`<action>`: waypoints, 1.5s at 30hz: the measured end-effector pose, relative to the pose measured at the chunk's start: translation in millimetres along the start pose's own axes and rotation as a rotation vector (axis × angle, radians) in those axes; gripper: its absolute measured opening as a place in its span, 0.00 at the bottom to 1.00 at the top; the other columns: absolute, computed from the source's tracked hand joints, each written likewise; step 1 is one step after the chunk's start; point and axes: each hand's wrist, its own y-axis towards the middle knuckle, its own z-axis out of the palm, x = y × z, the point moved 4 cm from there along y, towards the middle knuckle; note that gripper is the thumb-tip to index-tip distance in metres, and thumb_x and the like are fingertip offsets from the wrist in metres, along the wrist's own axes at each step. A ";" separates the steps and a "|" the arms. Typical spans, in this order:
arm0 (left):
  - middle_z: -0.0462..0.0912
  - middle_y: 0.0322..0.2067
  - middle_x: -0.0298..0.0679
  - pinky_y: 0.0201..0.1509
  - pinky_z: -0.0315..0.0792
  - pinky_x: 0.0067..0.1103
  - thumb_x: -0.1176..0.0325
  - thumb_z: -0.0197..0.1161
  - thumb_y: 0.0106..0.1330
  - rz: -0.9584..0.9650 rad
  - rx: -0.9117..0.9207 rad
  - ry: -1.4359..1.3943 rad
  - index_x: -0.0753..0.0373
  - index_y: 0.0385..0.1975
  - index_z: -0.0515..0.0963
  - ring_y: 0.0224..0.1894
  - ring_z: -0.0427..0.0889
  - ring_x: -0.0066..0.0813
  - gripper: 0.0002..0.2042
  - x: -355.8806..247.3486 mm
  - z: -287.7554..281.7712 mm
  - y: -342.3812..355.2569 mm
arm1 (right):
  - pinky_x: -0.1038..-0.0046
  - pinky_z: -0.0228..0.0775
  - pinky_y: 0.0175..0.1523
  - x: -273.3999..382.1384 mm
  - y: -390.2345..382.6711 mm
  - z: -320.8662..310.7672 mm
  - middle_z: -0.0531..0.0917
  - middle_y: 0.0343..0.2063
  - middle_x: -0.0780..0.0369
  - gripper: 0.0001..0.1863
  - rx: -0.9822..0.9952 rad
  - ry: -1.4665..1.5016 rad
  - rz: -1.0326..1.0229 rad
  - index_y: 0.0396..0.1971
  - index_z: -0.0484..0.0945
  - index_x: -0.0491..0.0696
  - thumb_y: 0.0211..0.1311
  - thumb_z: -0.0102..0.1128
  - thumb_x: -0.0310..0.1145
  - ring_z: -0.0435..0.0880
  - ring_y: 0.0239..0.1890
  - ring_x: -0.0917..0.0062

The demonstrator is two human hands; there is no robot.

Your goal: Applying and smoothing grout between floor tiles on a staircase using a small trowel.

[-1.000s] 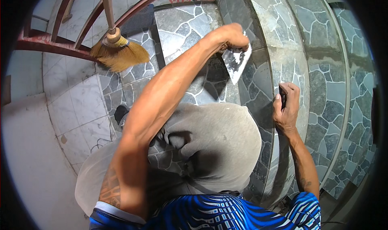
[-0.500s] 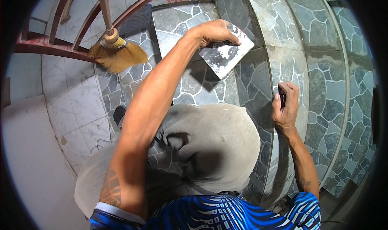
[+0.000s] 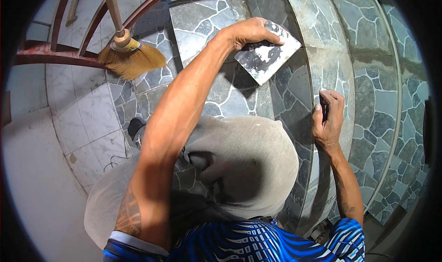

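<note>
My left hand (image 3: pixel 252 34) reaches forward and grips a square, flat plate (image 3: pixel 268 59) by its far left edge, thumb on top. White paste and dark patches cover the plate's face; it is tilted above the tiled step (image 3: pixel 202 20) and casts a shadow there. At the right, my right hand (image 3: pixel 329 119) is curled at the edge of a higher step (image 3: pixel 328 71). Between its thumb and bent fingers something dark shows, mostly hidden, and its kind cannot be made out.
A straw broom (image 3: pixel 133 59) leans at the red metal railing (image 3: pixel 60 57) on the left. More steps with stone-pattern tiles (image 3: pixel 382 103) rise to the right. White marble-look tiles (image 3: pixel 92 119) cover the floor at left. My bent knee (image 3: pixel 248 156) is close below the plate.
The plate in my left hand has shifted slightly right and away from me. My right hand stays at the step edge, almost unmoved. The view has shifted a little.
</note>
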 end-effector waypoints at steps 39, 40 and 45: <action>0.83 0.25 0.50 0.29 0.74 0.29 0.65 0.69 0.47 -0.344 -0.228 0.694 0.78 0.29 0.80 0.25 0.81 0.36 0.18 37.1 -22.0 9.2 | 0.68 0.71 0.43 -0.2 0.9 0.7 0.74 0.41 0.51 0.16 -0.012 0.020 0.006 0.44 0.73 0.38 0.53 0.55 0.22 0.77 0.40 0.63; 0.83 0.27 0.52 0.34 0.75 0.30 0.67 0.67 0.46 -0.335 -0.256 0.672 0.79 0.30 0.79 0.29 0.82 0.39 0.18 41.8 -16.0 9.6 | 0.68 0.71 0.43 -0.2 0.4 0.4 0.74 0.41 0.51 0.16 -0.009 0.026 0.020 0.44 0.73 0.38 0.53 0.55 0.23 0.77 0.40 0.63; 0.82 0.32 0.58 0.40 0.76 0.32 0.70 0.62 0.45 -0.403 -0.254 0.622 0.82 0.34 0.77 0.37 0.84 0.42 0.20 55.7 -9.0 10.9 | 0.68 0.71 0.43 -0.8 0.3 3.1 0.74 0.41 0.50 0.16 -0.022 0.019 -0.022 0.44 0.73 0.38 0.53 0.55 0.23 0.77 0.40 0.62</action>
